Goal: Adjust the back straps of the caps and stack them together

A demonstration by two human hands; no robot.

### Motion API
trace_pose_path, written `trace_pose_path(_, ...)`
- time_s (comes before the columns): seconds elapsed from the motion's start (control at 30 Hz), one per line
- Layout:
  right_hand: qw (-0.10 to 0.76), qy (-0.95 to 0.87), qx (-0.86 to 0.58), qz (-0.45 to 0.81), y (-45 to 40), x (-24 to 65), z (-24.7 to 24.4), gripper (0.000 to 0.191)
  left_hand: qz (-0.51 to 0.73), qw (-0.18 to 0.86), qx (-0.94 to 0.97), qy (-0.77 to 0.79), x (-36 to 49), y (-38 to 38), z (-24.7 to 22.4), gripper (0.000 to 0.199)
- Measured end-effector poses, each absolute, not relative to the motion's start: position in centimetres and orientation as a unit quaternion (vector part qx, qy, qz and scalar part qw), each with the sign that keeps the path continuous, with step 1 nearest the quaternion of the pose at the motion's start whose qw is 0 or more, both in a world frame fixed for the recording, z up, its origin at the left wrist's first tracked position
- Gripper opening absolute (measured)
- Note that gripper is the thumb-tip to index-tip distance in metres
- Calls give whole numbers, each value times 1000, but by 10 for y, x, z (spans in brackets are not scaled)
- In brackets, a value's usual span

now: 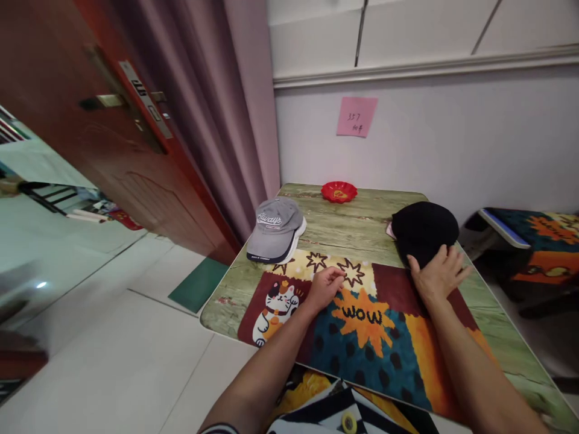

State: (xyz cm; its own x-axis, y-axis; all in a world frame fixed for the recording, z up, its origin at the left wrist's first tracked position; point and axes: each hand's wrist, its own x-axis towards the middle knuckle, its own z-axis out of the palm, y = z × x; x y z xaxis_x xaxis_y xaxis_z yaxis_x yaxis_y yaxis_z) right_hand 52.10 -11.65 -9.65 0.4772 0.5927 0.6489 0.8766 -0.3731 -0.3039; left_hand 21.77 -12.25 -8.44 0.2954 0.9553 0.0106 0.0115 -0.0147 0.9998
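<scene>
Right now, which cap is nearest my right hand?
The black cap, on your right; the gray cap lies farther from that hand, on your left.

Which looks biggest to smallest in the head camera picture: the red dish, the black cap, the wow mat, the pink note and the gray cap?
1. Wow mat
2. Black cap and gray cap: too alike to rank
3. Pink note
4. Red dish

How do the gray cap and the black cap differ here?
The gray cap shows white "Always" lettering; the black cap shows none in view. The gray cap sits on the table's left side, untouched; the black cap is on the right, the right hand at it. Both are brimmed.
</scene>
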Motion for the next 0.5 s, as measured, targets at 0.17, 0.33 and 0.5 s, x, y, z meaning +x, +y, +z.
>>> trace_pose_path(0.17,368,-598,-684,-197,-100,457,-90,63,499,417,599,467,197,-90,-48,14)
trace_pose_path(0.33,439,-658,-609,-61,-68,390,-81,37,544,148,606,561,131,-8,30,12)
trace_pose_path(0.5,509,-557,-626,199,-40,355,-79,46,410,15,584,700,81,42,58,29)
